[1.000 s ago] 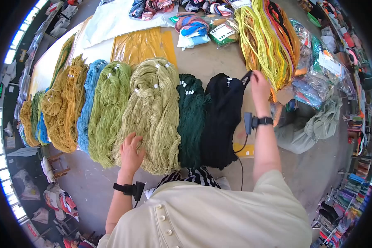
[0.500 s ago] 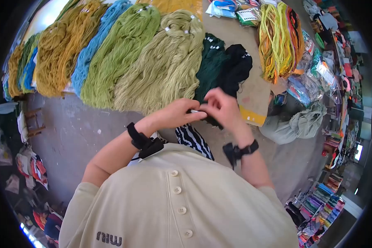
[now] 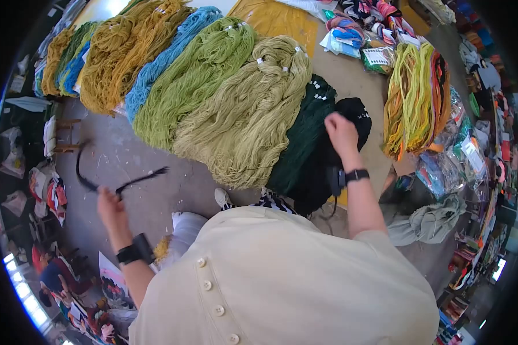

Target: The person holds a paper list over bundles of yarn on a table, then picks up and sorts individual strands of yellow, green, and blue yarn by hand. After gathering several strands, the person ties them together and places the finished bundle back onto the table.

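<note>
My left hand (image 3: 113, 208) is held out to the left over the floor, closed on a bundle of black yarn (image 3: 85, 175) whose two ends stick out from the fist. My right hand (image 3: 342, 135) hovers at or just above the black yarn hank (image 3: 360, 109), fingers curled together; whether they pinch anything is hidden. Beside it lies a dark green hank (image 3: 305, 132) with small white tags. Left of that a pale olive hank (image 3: 242, 121) is spread out, with a bright green hank (image 3: 195, 80) further left.
A blue hank (image 3: 170, 57) and mustard hanks (image 3: 112, 69) continue along the table's left. On the right are a yellow-orange multicoloured hank (image 3: 414, 98), bagged yarn (image 3: 437, 169) and a grey cloth sack (image 3: 434, 221). A wooden stool (image 3: 68, 135) stands at far left.
My hands were together in front of the dark hanks. My left hand has swung far left with the black yarn; my right hand has moved up and right over the black hank. The view has shifted.
</note>
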Tool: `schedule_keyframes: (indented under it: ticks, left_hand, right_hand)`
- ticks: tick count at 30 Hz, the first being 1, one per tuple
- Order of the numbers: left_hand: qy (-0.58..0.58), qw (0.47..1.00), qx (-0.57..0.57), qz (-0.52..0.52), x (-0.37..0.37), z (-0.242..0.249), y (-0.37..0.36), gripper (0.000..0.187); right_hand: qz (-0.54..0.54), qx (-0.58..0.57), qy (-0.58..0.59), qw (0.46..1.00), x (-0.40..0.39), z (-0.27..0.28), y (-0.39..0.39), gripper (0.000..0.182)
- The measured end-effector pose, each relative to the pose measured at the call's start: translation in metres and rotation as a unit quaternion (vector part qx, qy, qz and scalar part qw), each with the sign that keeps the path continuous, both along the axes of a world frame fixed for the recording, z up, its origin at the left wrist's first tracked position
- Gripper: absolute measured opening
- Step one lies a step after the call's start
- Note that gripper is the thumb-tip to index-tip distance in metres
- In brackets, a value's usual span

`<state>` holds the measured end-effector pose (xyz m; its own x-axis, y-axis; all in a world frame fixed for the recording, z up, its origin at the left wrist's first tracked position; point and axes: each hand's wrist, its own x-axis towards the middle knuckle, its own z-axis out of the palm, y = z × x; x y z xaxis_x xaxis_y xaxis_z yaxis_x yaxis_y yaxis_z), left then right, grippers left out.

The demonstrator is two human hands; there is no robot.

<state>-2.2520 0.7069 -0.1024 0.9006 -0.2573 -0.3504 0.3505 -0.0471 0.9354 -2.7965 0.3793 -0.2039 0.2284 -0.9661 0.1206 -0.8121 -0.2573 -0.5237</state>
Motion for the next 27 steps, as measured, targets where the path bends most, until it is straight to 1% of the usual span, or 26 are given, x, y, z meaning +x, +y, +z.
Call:
schedule_keyframes:
  ticks: [1,2,3,5,6,7,8,9,10,11,12,13,14,15,16,17,18,19,20,21,22,23,24,25,26,27]
  left_hand:
    - [0.022,0.999,0.001,-0.041,-0.035,-0.007,-0.021,0.022]
    - [0.036,0.996,0.002,-0.087,-0.066,-0.008,-0.04,0.021]
    - [0.051,0.99,0.0,-0.133,-0.094,-0.01,-0.058,0.021]
    - [0.072,0.975,0.015,-0.207,-0.138,-0.005,-0.088,0.02]
    - [0.073,0.965,0.024,-0.251,-0.155,0.0,-0.1,0.02]
    - [0.076,0.951,0.035,-0.297,-0.171,0.006,-0.11,0.02]
    - [0.076,0.952,0.036,-0.295,-0.183,0.01,-0.12,0.02]
    - [0.074,0.929,0.045,-0.36,-0.195,0.012,-0.131,0.019]
    - [0.074,0.903,0.054,-0.421,-0.206,0.014,-0.141,0.018]
    - [0.099,0.886,0.037,-0.451,-0.217,0.016,-0.152,0.017]
    - [0.123,0.868,0.02,-0.48,-0.227,0.017,-0.164,0.016]
    - [0.095,0.858,0.018,-0.505,-0.237,0.02,-0.179,0.016]
    - [0.066,0.846,0.016,-0.529,-0.247,0.02,-0.194,0.018]
    - [0.016,0.844,-0.033,-0.535,-0.26,0.017,-0.208,0.021]
    - [-0.034,0.838,-0.08,-0.538,-0.273,0.013,-0.222,0.024]
    - [-0.129,0.81,-0.103,-0.563,-0.282,-0.004,-0.236,0.025]
    - [-0.223,0.772,-0.123,-0.583,-0.29,-0.023,-0.245,0.026]
    - [-0.221,0.778,-0.119,-0.576,-0.295,-0.029,-0.249,0.026]
    - [-0.228,0.718,-0.053,-0.656,-0.3,-0.035,-0.253,0.026]
    - [-0.23,0.646,0.012,-0.728,-0.302,-0.037,-0.253,0.027]
    - [-0.228,0.648,0.013,-0.726,-0.305,-0.034,-0.251,0.027]
    - [-0.176,0.659,0.054,-0.73,-0.307,-0.03,-0.246,0.028]
    - [-0.124,0.664,0.094,-0.731,-0.308,-0.02,-0.243,0.032]
    - [-0.101,0.689,0.048,-0.716,-0.301,-0.004,-0.236,0.032]
    - [-0.079,0.712,0.001,-0.697,-0.286,0.02,-0.223,0.033]
    - [-0.042,0.759,-0.03,-0.649,-0.265,0.046,-0.206,0.031]
  right_hand:
    - [0.005,-0.029,0.004,1.0,0.001,-0.004,-0.025,0.009]
    - [-0.01,0.011,0.015,1.0,0.003,-0.004,-0.044,0.011]
    - [-0.006,0.01,0.014,1.0,0.003,-0.005,-0.056,0.011]
    - [0.029,-0.103,0.019,0.994,0.01,-0.011,-0.08,0.016]
    - [0.081,-0.063,0.06,0.993,0.006,-0.02,-0.091,0.016]
    - [0.085,-0.059,0.057,0.993,0.001,-0.022,-0.094,0.016]
    - [0.088,-0.04,0.07,0.993,-0.003,-0.021,-0.1,0.014]
    - [0.094,-0.024,0.083,0.992,-0.004,-0.016,-0.107,0.012]
    - [0.088,-0.057,0.053,0.993,-0.002,-0.001,-0.106,0.01]
    - [0.097,-0.053,0.055,0.992,-0.001,0.014,-0.102,0.01]
    - [0.119,0.054,-0.018,0.991,0.004,0.036,-0.095,0.01]
    - [0.138,0.162,-0.091,0.973,0.01,0.053,-0.086,0.011]
    - [0.208,0.131,-0.062,0.967,0.014,0.063,-0.074,0.012]
    - [0.278,0.1,-0.033,0.955,0.02,0.072,-0.061,0.013]
    - [0.354,0.022,-0.019,0.935,0.026,0.078,-0.048,0.015]
    - [0.376,0.012,-0.028,0.926,0.032,0.086,-0.033,0.018]
    - [0.398,0.026,-0.043,0.916,0.039,0.098,-0.02,0.019]
    - [0.418,0.04,-0.058,0.906,0.045,0.106,-0.013,0.019]
    - [0.425,0.044,-0.058,0.902,0.048,0.102,-0.014,0.019]
    - [0.376,0.123,-0.089,0.914,0.05,0.095,-0.02,0.019]
    - [0.322,0.201,-0.119,0.918,0.051,0.087,-0.027,0.02]
    - [0.271,0.253,-0.065,0.926,0.05,0.073,-0.039,0.025]
    - [0.289,0.2,-0.007,0.936,0.035,0.027,-0.054,0.031]
    - [0.304,0.145,0.051,0.94,0.016,-0.021,-0.063,0.04]
    - [0.296,0.148,0.089,0.94,0.005,-0.04,-0.063,0.049]
    - [0.288,0.151,0.127,0.937,-0.002,-0.05,-0.058,0.06]
